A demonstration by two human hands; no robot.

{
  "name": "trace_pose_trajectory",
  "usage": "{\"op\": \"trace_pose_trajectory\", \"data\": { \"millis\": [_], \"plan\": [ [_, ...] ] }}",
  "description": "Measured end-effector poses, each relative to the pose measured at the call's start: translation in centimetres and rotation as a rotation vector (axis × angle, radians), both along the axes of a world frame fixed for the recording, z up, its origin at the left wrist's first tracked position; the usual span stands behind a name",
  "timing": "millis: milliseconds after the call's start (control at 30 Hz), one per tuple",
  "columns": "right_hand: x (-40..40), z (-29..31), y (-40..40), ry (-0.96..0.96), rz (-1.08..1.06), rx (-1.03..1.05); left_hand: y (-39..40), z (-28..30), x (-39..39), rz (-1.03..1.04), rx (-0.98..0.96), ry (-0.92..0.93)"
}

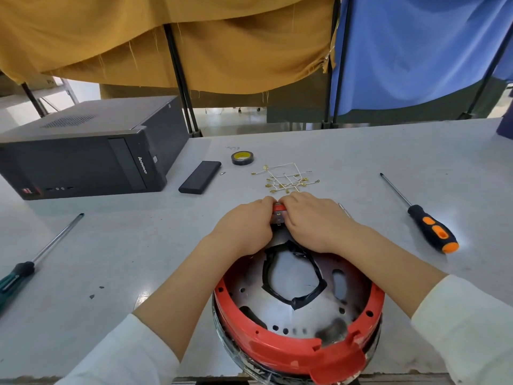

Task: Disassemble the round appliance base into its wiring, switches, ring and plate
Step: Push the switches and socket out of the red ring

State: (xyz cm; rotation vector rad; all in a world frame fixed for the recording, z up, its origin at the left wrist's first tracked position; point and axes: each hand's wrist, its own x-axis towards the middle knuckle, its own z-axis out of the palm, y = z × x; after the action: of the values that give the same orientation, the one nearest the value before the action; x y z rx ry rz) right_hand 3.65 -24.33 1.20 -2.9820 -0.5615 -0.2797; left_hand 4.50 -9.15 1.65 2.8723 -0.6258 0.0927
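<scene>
The round appliance base lies at the table's front edge, its red ring (280, 350) around a perforated metal plate (258, 301) that has a black-taped opening in the middle. At the base's far rim sits a small switch (278, 215) with metal terminals, red on top. My left hand (244, 229) and my right hand (313, 220) both curl round it from either side, fingertips meeting above it. A heap of white wires (286, 179) with brass terminals lies on the table just beyond my hands.
A black computer case (83, 154) stands at the far left. Near it lie a black rectangular box (200, 177) and a roll of black tape (242, 158). An orange-and-black screwdriver (427, 223) lies at the right, a dark-handled screwdriver (33, 262) at the left.
</scene>
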Motion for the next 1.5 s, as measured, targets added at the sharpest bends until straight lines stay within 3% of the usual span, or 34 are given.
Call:
{"op": "trace_pose_trajectory", "data": {
  "millis": [200, 400, 900, 1300, 1500],
  "plan": [
    [0.2, -0.3, 0.5, -0.049, -0.037, -0.017, -0.3, 0.0, 0.0, 0.116, -0.039, -0.002],
    [-0.1, -0.3, -0.1, -0.039, 0.025, -0.009, 0.6, -0.2, 0.6, -0.012, -0.116, 0.08],
    [-0.6, -0.4, 0.9, -0.138, 0.023, -0.306, -0.5, 0.2, -0.4, 0.057, 0.088, -0.087],
    [-0.3, -0.7, 1.6, -0.173, -0.034, -0.276, -1.1, 0.2, -0.3, 0.089, 0.183, -0.184],
    [-0.2, -0.9, 1.5, -0.099, -0.073, -0.155, -0.8, 0.0, -0.5, 0.1, 0.105, -0.16]
  ]
}}
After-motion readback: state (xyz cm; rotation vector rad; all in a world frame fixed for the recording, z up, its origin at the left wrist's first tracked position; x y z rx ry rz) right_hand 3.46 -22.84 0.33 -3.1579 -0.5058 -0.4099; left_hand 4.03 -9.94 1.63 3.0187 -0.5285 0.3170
